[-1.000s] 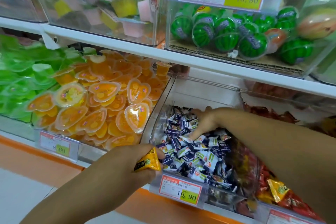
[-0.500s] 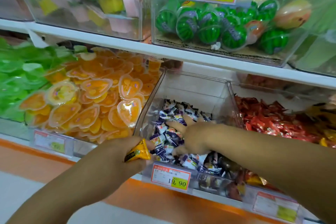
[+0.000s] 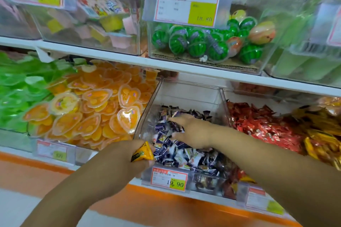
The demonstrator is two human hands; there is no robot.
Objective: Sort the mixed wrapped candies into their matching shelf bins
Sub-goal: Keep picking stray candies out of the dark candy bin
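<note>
My left hand [image 3: 123, 160] grips a yellow wrapped candy [image 3: 143, 155] just in front of a clear bin [image 3: 184, 94] on the lower shelf. That bin holds a heap of purple-and-white wrapped candies [image 3: 186, 151]. My right hand [image 3: 191, 131] reaches into the bin with fingers spread and rests flat on the purple candies. To the right lie red wrapped candies [image 3: 263, 125] and, further right, yellow wrapped candies [image 3: 321, 134].
Orange heart-shaped jelly cups [image 3: 96, 108] and green jelly cups [image 3: 16, 94] fill the bins to the left. The upper shelf [image 3: 110, 57] carries clear bins with watermelon-shaped sweets [image 3: 199, 44] and boxed jellies [image 3: 103, 16]. Price tags [image 3: 168, 180] hang on the bin fronts.
My right hand has slid over the purple candies, from the bin's back toward its middle, fingers spreading out. My left hand keeps hold of the yellow candy at the bin's front.
</note>
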